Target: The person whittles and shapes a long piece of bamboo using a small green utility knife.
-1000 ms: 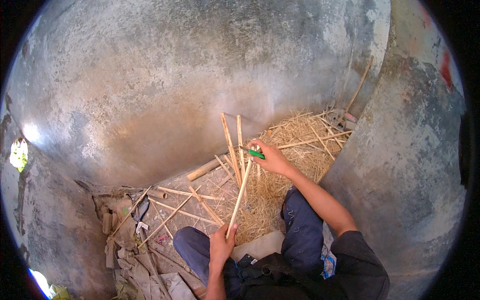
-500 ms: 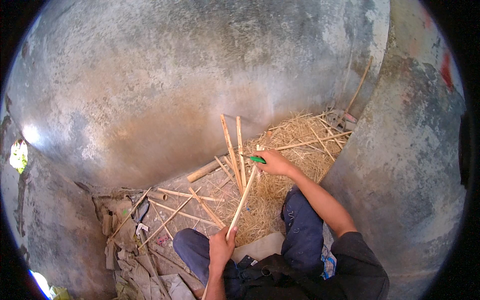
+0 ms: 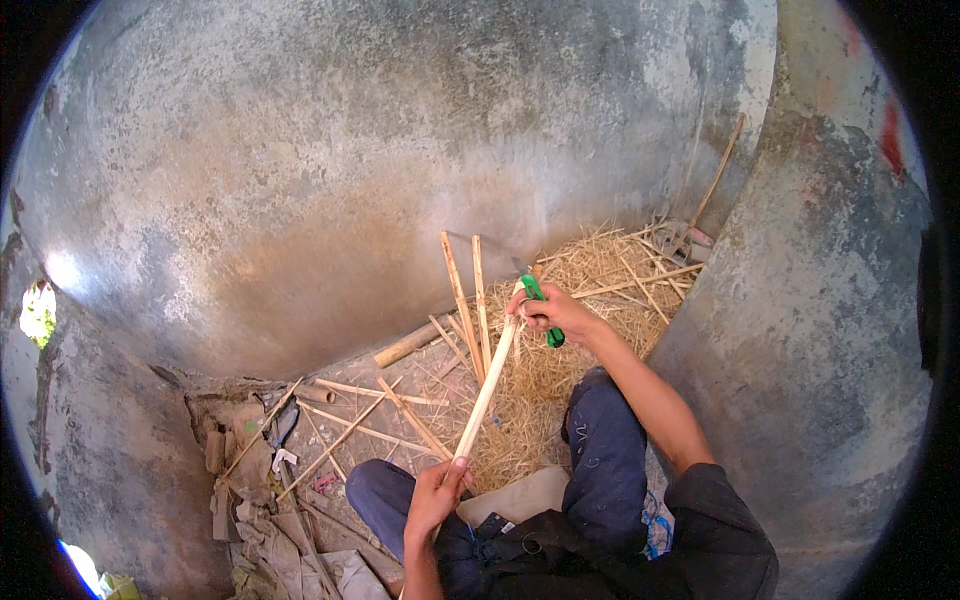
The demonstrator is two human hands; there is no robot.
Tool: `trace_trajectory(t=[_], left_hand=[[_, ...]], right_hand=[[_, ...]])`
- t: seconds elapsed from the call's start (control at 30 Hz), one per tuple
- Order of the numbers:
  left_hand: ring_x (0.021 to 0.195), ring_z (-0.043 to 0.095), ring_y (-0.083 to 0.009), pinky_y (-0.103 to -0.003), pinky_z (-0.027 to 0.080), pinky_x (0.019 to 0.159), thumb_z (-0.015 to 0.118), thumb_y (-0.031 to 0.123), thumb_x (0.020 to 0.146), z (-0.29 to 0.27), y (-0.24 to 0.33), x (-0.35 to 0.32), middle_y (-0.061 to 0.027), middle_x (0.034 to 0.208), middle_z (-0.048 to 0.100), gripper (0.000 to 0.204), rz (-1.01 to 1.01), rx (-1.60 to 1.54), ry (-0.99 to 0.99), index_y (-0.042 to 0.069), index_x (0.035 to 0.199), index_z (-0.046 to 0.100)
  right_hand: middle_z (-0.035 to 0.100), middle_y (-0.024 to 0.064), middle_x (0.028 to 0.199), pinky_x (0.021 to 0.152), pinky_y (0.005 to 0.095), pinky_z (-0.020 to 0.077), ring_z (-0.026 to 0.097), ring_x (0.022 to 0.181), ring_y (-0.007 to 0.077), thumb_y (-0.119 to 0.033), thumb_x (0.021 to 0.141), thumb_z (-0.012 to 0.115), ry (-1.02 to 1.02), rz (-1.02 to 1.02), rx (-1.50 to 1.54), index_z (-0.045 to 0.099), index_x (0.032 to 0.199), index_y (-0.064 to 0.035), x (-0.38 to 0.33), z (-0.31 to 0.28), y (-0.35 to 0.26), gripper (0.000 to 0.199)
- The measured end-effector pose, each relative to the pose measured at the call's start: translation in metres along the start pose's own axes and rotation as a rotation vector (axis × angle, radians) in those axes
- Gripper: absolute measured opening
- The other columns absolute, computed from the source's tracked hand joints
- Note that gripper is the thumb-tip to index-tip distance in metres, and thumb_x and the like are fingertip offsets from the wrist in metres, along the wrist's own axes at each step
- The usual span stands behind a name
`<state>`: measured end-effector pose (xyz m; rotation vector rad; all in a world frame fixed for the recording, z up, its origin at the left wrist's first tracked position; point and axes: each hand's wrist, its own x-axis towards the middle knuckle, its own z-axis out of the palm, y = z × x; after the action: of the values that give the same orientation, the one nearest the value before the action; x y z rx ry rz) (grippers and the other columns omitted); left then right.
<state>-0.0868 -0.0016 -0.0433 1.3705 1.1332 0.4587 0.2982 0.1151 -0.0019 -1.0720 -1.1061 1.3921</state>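
Observation:
A pale bamboo strip (image 3: 487,398) slants upward between my hands, from my lap toward the straw. My left hand (image 3: 437,492) is closed around its lower part, close to my left knee. At the upper end, my right hand (image 3: 552,310) holds a green-handled cutter knife (image 3: 533,287) across its fingers. The thumb and fingertips of that hand also meet the strip. The knife's handle shows above and below the fingers; its blade is hard to make out against the straw.
Two bamboo slats (image 3: 460,285) lean against the grey wall (image 3: 330,180). A bamboo pole (image 3: 407,345) lies at its foot, and several thin sticks (image 3: 345,440) cross on the left. Straw shavings (image 3: 590,262) heap up ahead and right. Crumpled sacking (image 3: 275,545) lies lower left.
My right hand has shifted slightly right, and the knife has turned from pointing left to standing nearly upright. The strip has rolled, showing a broader face. My left hand has barely moved.

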Motion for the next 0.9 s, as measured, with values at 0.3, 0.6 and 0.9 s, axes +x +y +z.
trace_trajectory(t=[0.3,0.6,0.9], left_hand=[[0.048,0.034,-0.0071,-0.027,0.029,0.046,0.051,0.04,0.115,-0.005,0.001,0.01,0.0051,0.059,0.04,0.05,-0.034,-0.232,-0.174,0.001,0.086,0.065],[0.048,0.037,-0.0067,-0.026,0.029,0.045,0.052,0.044,0.114,-0.017,0.003,0.012,0.0038,0.059,0.043,0.053,-0.096,-0.239,0.007,0.002,0.085,0.066],[0.047,0.04,-0.008,-0.027,0.032,0.044,0.051,0.043,0.115,-0.019,-0.002,0.005,0.0032,0.059,0.045,0.052,-0.001,-0.153,0.079,0.002,0.086,0.066]], right_hand=[[0.053,-0.0036,0.075,0.047,0.0208,0.0298,0.035,0.048,0.0,-0.009,0.098,0.064,-0.138,-0.166,0.629,0.065,0.117,-0.0063,-0.01,-0.028,0.007,0.019],[0.063,0.0031,0.084,0.044,0.0217,0.0301,0.032,0.045,0.0027,-0.007,0.101,0.059,0.252,-0.392,0.807,0.064,0.119,-0.0042,-0.019,-0.063,-0.01,0.019],[0.075,0.0152,0.13,0.098,0.0407,0.0565,0.074,0.113,0.03,-0.028,0.098,0.076,0.528,-0.267,-0.855,0.067,0.143,-0.0151,-0.034,-0.045,0.002,0.048]])
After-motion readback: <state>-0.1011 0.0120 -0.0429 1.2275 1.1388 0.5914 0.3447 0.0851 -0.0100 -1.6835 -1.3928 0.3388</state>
